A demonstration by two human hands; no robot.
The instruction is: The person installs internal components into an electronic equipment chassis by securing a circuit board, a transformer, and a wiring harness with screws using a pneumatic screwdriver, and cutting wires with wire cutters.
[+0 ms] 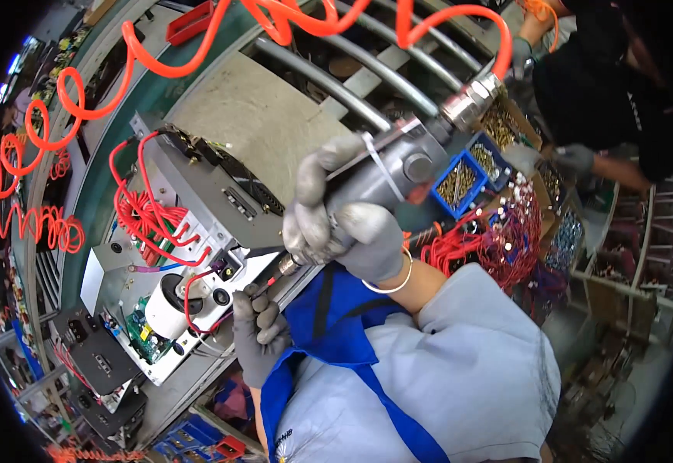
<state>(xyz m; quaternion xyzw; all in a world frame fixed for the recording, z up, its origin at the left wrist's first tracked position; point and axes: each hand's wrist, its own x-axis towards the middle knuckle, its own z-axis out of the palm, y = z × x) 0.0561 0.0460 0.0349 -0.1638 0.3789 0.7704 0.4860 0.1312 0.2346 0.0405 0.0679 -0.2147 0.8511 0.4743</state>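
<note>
A factory assembly workshop, busy with electrical work: an open metal-cased unit [217, 181] bares red wiring [147, 212] and a green circuit board [151, 349], with other dark-panelled units [97, 351] beyond it. A coiled orange hose [168, 72] feeds a grey power tool [386, 181]. Metal rollers [386, 73], a blue bin [455, 212] of small metal parts [457, 185] and heaped red cables [498, 243] fill the space near a gloved co-worker [598, 85] in dark clothing.
</note>
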